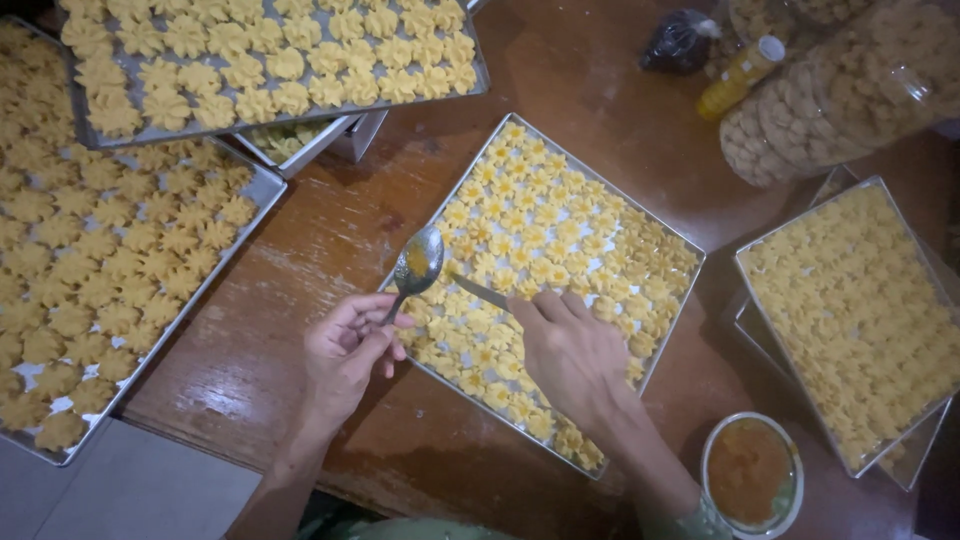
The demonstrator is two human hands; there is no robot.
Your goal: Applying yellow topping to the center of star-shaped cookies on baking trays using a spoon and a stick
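My left hand (345, 345) holds a metal spoon (415, 265) by its handle, the bowl raised and carrying a dab of orange filling. My right hand (572, 345) grips a thin metal utensil (480, 291) whose tip points left toward the spoon. Both hands hover over the near-left part of a metal tray (690, 262) packed with small yellow flower-shaped cookies (560, 225). The tray lies at an angle on the brown wooden table (330, 230).
A bowl of orange jam (750, 472) sits at the near right. More cookie trays lie at the left (262, 185), top (478, 80) and right (745, 262). A clear jar of cookies (840, 95), a yellow bottle (740, 72) and a dark bag (680, 40) stand at the far right.
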